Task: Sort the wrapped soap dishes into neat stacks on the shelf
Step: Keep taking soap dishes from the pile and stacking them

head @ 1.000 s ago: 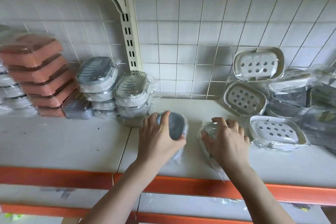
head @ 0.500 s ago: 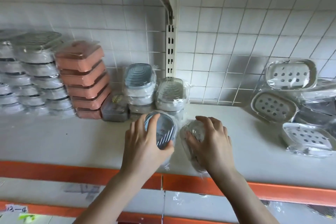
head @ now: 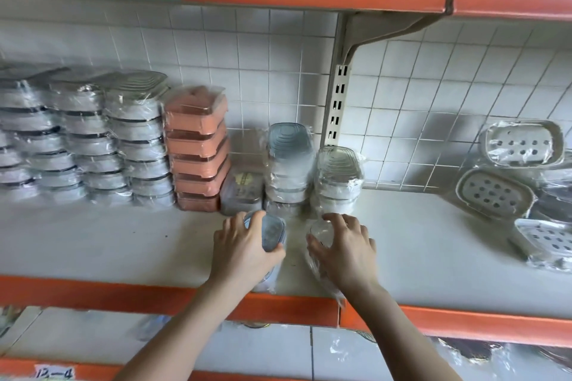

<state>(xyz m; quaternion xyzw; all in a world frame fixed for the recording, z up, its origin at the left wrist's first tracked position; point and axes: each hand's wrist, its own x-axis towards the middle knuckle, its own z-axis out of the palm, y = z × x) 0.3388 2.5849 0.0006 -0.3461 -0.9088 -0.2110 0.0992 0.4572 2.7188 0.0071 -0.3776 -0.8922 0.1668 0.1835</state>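
Head view, left hand: your left hand [head: 244, 252] has its fingers curled round a blue-lidded soap dish [head: 271, 232], on the shelf [head: 123, 244] near its front edge.
Head view, right hand: your right hand [head: 346, 249] grips a clear-lidded soap dish [head: 318, 233] the same way, just beside the first.
Step in hand: both dishes held, not yet stacked.
Next move: likely lift each onto its like, the blue stack [head: 289, 164] and the clear stack [head: 339, 179] directly behind; set them square, since the wrap looks slippery.
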